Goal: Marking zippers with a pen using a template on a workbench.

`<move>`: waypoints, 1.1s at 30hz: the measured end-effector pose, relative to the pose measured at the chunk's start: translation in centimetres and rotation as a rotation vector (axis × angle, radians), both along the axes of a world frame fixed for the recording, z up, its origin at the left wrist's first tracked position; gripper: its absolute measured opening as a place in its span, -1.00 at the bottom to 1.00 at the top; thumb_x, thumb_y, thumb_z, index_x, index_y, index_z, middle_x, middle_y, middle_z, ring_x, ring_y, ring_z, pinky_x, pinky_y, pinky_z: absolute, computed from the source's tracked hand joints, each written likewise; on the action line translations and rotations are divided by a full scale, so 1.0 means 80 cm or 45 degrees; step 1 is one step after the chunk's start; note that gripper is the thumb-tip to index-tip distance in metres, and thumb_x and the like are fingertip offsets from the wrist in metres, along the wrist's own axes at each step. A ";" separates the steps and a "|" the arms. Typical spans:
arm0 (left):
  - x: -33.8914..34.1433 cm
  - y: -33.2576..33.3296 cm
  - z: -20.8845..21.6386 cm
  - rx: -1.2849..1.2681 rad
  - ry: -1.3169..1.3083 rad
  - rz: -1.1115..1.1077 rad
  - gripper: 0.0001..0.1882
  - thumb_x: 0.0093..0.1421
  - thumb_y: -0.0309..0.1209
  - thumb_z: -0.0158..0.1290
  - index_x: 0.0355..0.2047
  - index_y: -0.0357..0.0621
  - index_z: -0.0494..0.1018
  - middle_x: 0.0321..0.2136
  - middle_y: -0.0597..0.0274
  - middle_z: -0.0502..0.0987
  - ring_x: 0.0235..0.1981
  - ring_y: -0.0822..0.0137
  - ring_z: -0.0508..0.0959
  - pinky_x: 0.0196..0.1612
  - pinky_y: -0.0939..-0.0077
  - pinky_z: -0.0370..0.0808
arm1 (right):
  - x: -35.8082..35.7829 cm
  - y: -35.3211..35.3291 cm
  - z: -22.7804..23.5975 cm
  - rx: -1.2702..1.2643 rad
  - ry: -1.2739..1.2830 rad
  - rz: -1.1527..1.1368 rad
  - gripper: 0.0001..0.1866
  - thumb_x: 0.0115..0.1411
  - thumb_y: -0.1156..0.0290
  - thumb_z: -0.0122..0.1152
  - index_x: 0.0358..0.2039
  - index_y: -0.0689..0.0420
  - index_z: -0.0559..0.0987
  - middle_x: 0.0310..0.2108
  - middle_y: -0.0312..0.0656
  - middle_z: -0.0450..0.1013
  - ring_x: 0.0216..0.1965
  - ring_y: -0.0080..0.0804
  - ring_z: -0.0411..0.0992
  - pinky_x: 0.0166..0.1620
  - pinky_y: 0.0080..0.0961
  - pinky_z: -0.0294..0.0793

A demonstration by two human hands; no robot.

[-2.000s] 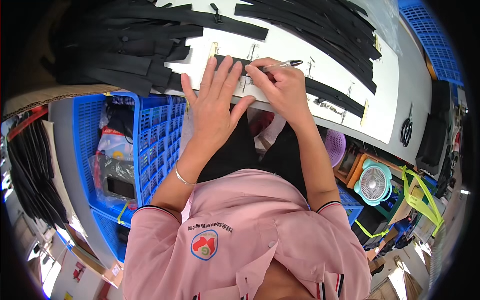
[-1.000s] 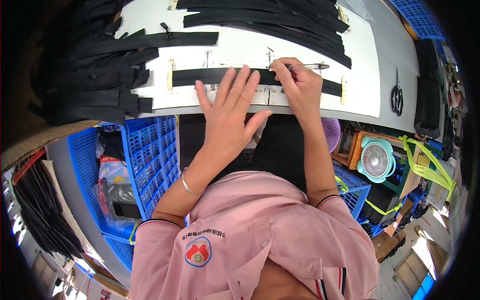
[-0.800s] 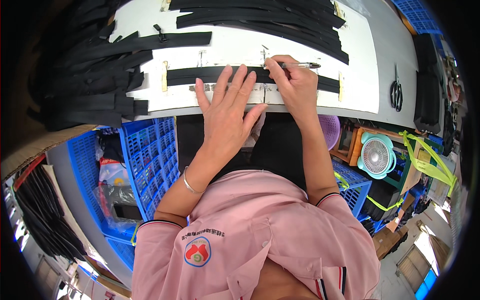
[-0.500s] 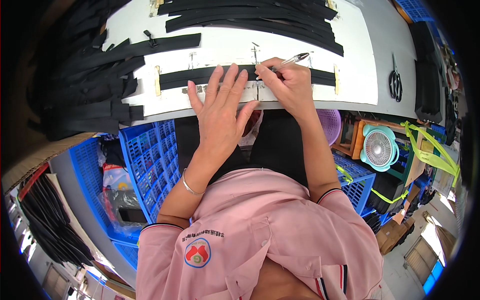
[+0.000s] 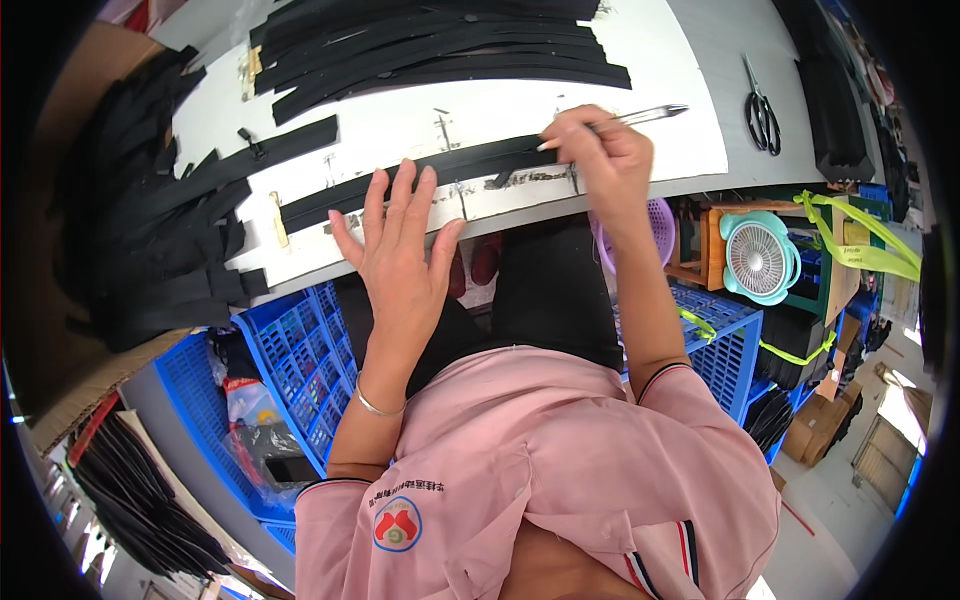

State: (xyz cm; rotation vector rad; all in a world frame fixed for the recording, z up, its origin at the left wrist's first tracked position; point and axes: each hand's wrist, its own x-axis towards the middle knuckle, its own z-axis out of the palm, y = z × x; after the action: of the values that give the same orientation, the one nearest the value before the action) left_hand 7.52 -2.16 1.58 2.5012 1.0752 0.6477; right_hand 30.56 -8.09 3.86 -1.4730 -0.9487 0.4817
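My left hand (image 5: 400, 255) lies flat with its fingers spread, the fingertips pressing on a long black fabric strip (image 5: 480, 158). That strip stretches across the white board (image 5: 670, 70), which has ink marks and bits of tape on it. Toward the strip's right end, my right hand (image 5: 610, 155) grips a clear-barrelled pen (image 5: 658, 113). The pen slants up to the right, and its pale tip end is near the strip. Whether the tip touches the fabric, I cannot tell.
Several black strips (image 5: 440, 50) lie along the board's far side. A dark heap of strips (image 5: 130, 230) covers the left. Black-handled scissors (image 5: 762, 122) rest on the grey table to the right. Below stand blue crates (image 5: 285, 345), a purple basket (image 5: 660, 230) and a turquoise fan (image 5: 757, 258).
My right hand and the pen have moved right along the strip, toward its right end. My left hand remains on the strip, further left. The whole view has tilted.
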 end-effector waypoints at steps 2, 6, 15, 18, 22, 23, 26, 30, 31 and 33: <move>0.003 -0.001 0.001 -0.017 -0.005 0.005 -0.42 0.30 -0.21 0.26 0.30 -0.04 0.48 0.34 0.18 0.44 0.44 0.08 0.27 0.48 -0.25 -0.34 | 0.031 -0.009 -0.002 -0.061 -0.095 -0.144 -0.83 0.35 0.42 0.27 -0.29 0.25 0.73 -0.54 -0.36 0.55 -0.51 -0.76 0.37 -0.44 -0.72 0.32; 0.015 -0.006 0.004 -0.006 -0.031 0.035 -0.44 0.30 -0.23 0.26 0.28 -0.06 0.49 0.34 0.19 0.44 0.45 0.08 0.26 0.48 -0.25 -0.34 | 0.050 -0.016 -0.022 -0.121 -0.104 -0.139 -0.81 0.35 0.40 0.29 -0.28 0.27 0.73 -0.56 -0.36 0.55 -0.54 -0.75 0.35 -0.48 -0.70 0.28; 0.133 -0.001 0.007 -0.073 -0.415 -0.181 -0.79 0.25 -0.37 0.27 -0.10 -0.05 0.69 0.01 0.30 0.66 0.13 0.20 0.54 0.45 -0.05 0.03 | 0.053 -0.015 -0.026 -0.270 -0.160 -0.062 -0.82 0.37 0.41 0.28 -0.22 0.27 0.72 -0.47 -0.33 0.60 -0.46 -0.71 0.45 -0.40 -0.71 0.38; 0.147 0.002 -0.003 -0.030 -0.414 -0.158 -0.84 0.21 -0.40 0.29 -0.19 -0.06 0.71 -0.05 0.33 0.67 0.05 0.22 0.54 0.41 -0.01 0.09 | 0.055 -0.014 -0.029 -0.307 -0.199 -0.049 -0.81 0.36 0.40 0.29 -0.23 0.28 0.72 -0.49 -0.31 0.60 -0.48 -0.71 0.44 -0.42 -0.69 0.38; 0.149 0.001 -0.005 -0.014 -0.415 -0.131 -0.86 0.19 -0.40 0.31 -0.23 -0.05 0.72 -0.06 0.34 0.67 0.04 0.22 0.53 0.40 0.02 0.10 | 0.052 -0.012 -0.022 -0.338 -0.323 -0.055 -0.81 0.35 0.40 0.29 -0.23 0.28 0.73 -0.49 -0.27 0.61 -0.50 -0.69 0.43 -0.42 -0.67 0.39; 0.149 0.001 -0.005 -0.016 -0.413 -0.130 -0.86 0.19 -0.40 0.31 -0.23 -0.05 0.72 -0.06 0.34 0.67 0.04 0.22 0.53 0.40 0.02 0.10 | 0.050 -0.012 -0.019 -0.357 -0.369 -0.054 -0.81 0.35 0.40 0.29 -0.24 0.27 0.73 -0.49 -0.26 0.62 -0.50 -0.69 0.44 -0.42 -0.67 0.39; 0.152 0.000 -0.003 -0.011 -0.403 -0.133 -0.87 0.18 -0.40 0.31 -0.24 -0.05 0.72 -0.06 0.35 0.67 0.05 0.22 0.52 0.40 0.02 0.11 | 0.054 -0.009 -0.037 -0.172 -0.435 -0.149 -0.80 0.30 0.30 0.35 -0.32 0.18 0.74 -0.66 -0.25 0.51 -0.65 -0.58 0.40 -0.53 -0.52 0.33; 0.150 0.001 -0.004 0.000 -0.399 -0.123 -0.87 0.17 -0.39 0.32 -0.25 -0.04 0.72 -0.06 0.35 0.67 0.05 0.23 0.52 0.39 0.00 0.11 | 0.059 -0.019 -0.034 -0.186 -0.270 -0.052 -0.80 0.29 0.31 0.34 -0.36 0.19 0.74 -0.61 -0.23 0.56 -0.62 -0.53 0.46 -0.50 -0.51 0.39; 0.150 0.001 -0.005 -0.004 -0.398 -0.120 -0.87 0.17 -0.39 0.32 -0.25 -0.04 0.72 -0.06 0.35 0.67 0.05 0.23 0.52 0.39 0.00 0.11 | 0.059 -0.020 -0.030 -0.184 -0.280 0.000 -0.80 0.27 0.32 0.35 -0.37 0.20 0.73 -0.59 -0.21 0.58 -0.61 -0.51 0.47 -0.49 -0.51 0.40; 0.151 0.002 -0.005 -0.004 -0.400 -0.121 -0.87 0.17 -0.39 0.32 -0.25 -0.04 0.72 -0.06 0.35 0.67 0.05 0.22 0.53 0.39 -0.01 0.11 | 0.059 -0.022 -0.025 -0.185 -0.290 0.052 -0.79 0.26 0.33 0.35 -0.39 0.21 0.73 -0.56 -0.20 0.59 -0.60 -0.49 0.49 -0.48 -0.51 0.42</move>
State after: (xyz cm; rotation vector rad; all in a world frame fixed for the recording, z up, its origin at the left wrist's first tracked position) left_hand 19.59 -2.04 1.17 2.3285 0.8360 0.9692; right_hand 35.29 -9.81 1.87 -1.6675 -1.1444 0.4252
